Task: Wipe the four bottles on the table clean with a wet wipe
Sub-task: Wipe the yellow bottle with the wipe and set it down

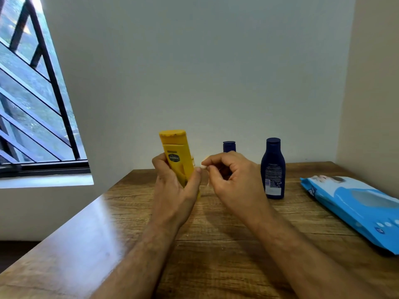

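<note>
Head view: left hand (174, 182) grip clamped on yellow bottle (178, 156), right hand (228, 178) pinched together, hiding blue bottle (228, 146).

We face a plain pale wall (216, 72) that meets a beige side wall (375, 83) in a corner on our right. On our left a window (26, 93) with a dark frame and black slanted metal bars (43, 61) lets in daylight, with blurred greenery showing beyond the glass. Its white sill (45, 181) runs below. A wooden table (216, 244) with visible grain stands against the wall, and its left part carries a soft sheen from the window.
</note>
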Tool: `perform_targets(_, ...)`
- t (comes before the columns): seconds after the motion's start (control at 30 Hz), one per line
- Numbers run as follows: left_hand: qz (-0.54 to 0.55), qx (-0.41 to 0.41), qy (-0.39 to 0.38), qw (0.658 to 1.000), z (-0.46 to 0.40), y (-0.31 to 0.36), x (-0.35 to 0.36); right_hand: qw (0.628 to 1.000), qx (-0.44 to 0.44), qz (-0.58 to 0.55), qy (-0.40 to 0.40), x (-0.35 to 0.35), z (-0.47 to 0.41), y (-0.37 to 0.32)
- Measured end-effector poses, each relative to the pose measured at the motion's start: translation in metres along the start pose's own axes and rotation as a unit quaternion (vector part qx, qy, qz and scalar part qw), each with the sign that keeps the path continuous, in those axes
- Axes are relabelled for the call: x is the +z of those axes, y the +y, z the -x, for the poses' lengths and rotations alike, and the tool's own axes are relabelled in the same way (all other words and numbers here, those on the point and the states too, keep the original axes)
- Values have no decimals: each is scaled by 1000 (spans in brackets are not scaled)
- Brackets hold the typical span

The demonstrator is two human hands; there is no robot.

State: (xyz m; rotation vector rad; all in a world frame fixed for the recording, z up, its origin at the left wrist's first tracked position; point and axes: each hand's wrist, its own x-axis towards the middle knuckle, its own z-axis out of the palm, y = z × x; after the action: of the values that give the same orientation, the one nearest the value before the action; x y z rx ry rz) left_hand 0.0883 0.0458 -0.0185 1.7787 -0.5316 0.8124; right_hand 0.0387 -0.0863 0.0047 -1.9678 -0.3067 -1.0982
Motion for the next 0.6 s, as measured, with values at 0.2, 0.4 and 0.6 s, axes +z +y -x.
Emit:
perform_targets(0.2, -83, -63, 63, 993, -8, -19, 0, 1000, 7, 2, -14, 4, -1, 3)
perform_targets(0.4, -200, -134, 86, 967, -13, -32, -5, 1000, 15, 10, -25, 7, 0, 8)
perform_targets(0.6, -203, -207, 74, 954, -19, -51, -11, 998, 29, 26, -55, 12, 2, 10)
